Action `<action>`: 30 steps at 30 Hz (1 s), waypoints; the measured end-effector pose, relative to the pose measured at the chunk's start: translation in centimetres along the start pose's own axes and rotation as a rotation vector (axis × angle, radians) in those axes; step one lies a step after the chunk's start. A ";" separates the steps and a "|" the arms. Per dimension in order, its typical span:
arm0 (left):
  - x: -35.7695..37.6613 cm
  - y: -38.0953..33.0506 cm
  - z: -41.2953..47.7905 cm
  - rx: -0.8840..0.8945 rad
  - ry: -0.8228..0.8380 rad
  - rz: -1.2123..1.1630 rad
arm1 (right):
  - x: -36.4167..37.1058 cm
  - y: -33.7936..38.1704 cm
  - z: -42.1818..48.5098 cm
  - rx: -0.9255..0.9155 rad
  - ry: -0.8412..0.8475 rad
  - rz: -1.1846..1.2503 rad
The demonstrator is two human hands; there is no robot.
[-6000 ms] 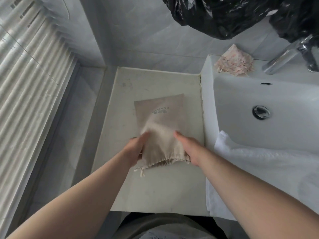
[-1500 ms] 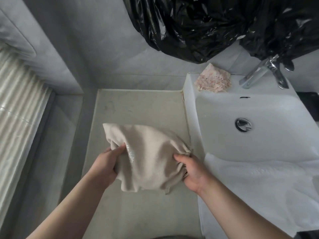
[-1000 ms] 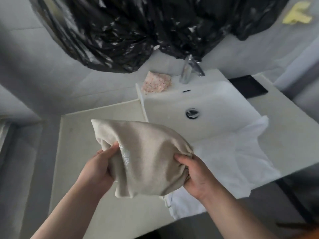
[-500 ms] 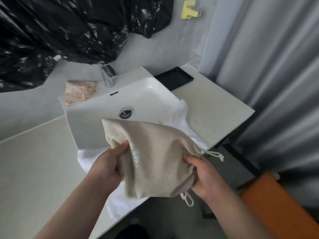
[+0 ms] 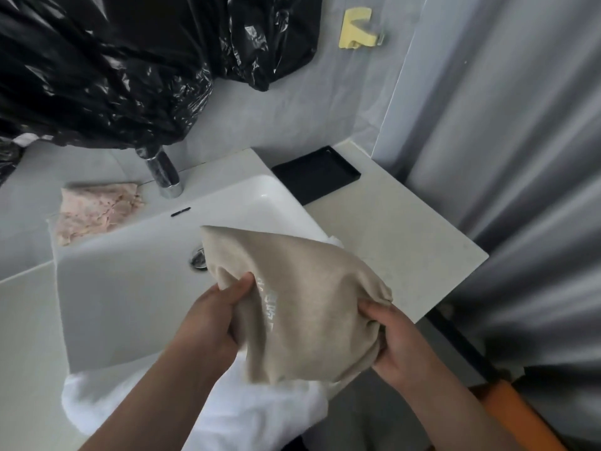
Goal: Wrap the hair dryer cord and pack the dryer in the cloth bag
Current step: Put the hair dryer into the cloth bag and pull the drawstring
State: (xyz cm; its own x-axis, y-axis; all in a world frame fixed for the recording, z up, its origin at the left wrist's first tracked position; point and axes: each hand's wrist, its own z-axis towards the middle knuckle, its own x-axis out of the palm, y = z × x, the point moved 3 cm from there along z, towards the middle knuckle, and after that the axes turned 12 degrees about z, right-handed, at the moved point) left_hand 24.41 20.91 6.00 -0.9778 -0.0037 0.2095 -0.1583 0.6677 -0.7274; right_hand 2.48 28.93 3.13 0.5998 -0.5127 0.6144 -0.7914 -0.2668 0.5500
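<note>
So L hand (image 5: 208, 320) & R hand (image 5: 401, 348) clutch cloth bag (image 5: 309, 297); inside can't be seen.

Premises: a bathroom, domestic or guest-room in character. A white ceramic sink (image 5: 130, 288) is set into a pale stone tabletop (image 5: 390, 229), with a chrome tap (image 5: 162, 172) at its back edge, a metal drain (image 5: 197, 260) in the basin and an overflow slot (image 5: 180, 211) below the tap. A white towel (image 5: 260, 415) hangs over the sink's front rim. A pink cloth (image 5: 97, 208) lies beside the tap and a black tray (image 5: 317, 179) sits on the tabletop. The grey wall (image 5: 325, 109) carries a yellow hook (image 5: 356, 27). A grey curtain (image 5: 520, 157) hangs to the right.
</note>
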 end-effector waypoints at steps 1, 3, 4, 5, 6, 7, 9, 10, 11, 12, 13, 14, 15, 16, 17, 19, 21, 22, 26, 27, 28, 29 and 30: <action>0.9 -0.6 0.8 0.006 0.013 -0.003 | 0.0 1.0 0.8 -0.006 -0.008 0.002; 2.7 -1.6 2.1 0.005 0.035 -0.015 | -0.1 2.7 2.1 -0.016 -0.025 0.020; 3.5 -2.1 2.7 0.001 0.043 -0.027 | 0.0 3.5 2.7 -0.021 -0.024 0.037; 4.2 -2.5 3.3 -0.002 0.049 -0.037 | 0.0 4.2 3.3 -0.025 -0.022 0.050; 4.9 -3.0 3.9 -0.006 0.049 -0.043 | 0.1 5.0 3.9 -0.025 -0.016 0.053; 5.6 -3.3 4.4 -0.008 0.044 -0.045 | 0.1 5.8 4.5 -0.027 -0.013 0.042; 7.1 -3.7 5.6 -0.009 0.031 -0.045 | 0.0 7.6 5.7 -0.036 0.000 0.006; 7.9 -3.9 6.2 -0.008 0.031 -0.048 | -0.2 8.6 6.4 -0.036 0.010 -0.002; 8.7 -4.1 6.8 -0.007 0.032 -0.050 | -0.5 9.5 7.2 -0.036 0.012 -0.005; 9.6 -4.1 7.4 -0.008 0.028 -0.054 | -0.8 10.5 8.0 -0.033 0.011 -0.007; 10.6 -4.2 8.0 -0.010 0.019 -0.056 | -1.3 11.5 8.8 -0.027 0.009 -0.012; 11.7 -4.2 8.6 -0.010 0.004 -0.058 | -1.8 12.5 9.8 -0.019 0.011 -0.019; 12.9 -4.2 9.3 -0.009 -0.013 -0.058 | -2.5 13.6 10.9 -0.009 0.014 -0.027; 14.2 -4.2 10.0 -0.007 -0.026 -0.058 | -3.1 14.8 12.1 -0.003 0.014 -0.034; 15.6 -4.3 10.7 -0.006 -0.038 -0.054 | -3.8 16.1 13.3 0.002 0.011 -0.039; 18.5 -4.4 12.4 -0.004 -0.059 -0.032 | -5.3 18.7 16.0 0.019 0.018 -0.056; 20.9 -4.5 14.2 -0.014 -0.099 -0.023 | -6.3 21.2 18.5 0.052 0.046 -0.091; 22.2 -4.5 15.2 -0.027 -0.121 -0.029 | -6.7 22.5 19.8 0.071 0.056 -0.104; 26.2 -5.2 19.1 -0.062 -0.197 -0.070 | -7.6 27.6 24.9 0.143 0.110 -0.144; 27.0 -5.4 20.0 -0.066 -0.198 -0.075 | -7.7 28.7 26.2 0.145 0.111 -0.162; 27.6 -5.7 20.9 -0.069 -0.197 -0.084 | -7.7 29.8 27.7 0.140 0.108 -0.179; 28.1 -6.0 21.9 -0.070 -0.197 -0.096 | -7.5 30.7 29.2 0.135 0.103 -0.192; 28.4 -6.2 22.9 -0.074 -0.200 -0.111 | -7.3 31.4 30.8 0.137 0.105 -0.203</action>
State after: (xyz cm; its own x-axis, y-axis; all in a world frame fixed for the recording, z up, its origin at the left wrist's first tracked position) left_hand -5.50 -0.41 1.52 -0.9637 -0.2231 0.1464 -0.2634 0.7074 -0.6560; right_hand -30.36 -0.89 -1.51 0.7510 -0.3517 0.5589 -0.6582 -0.4669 0.5906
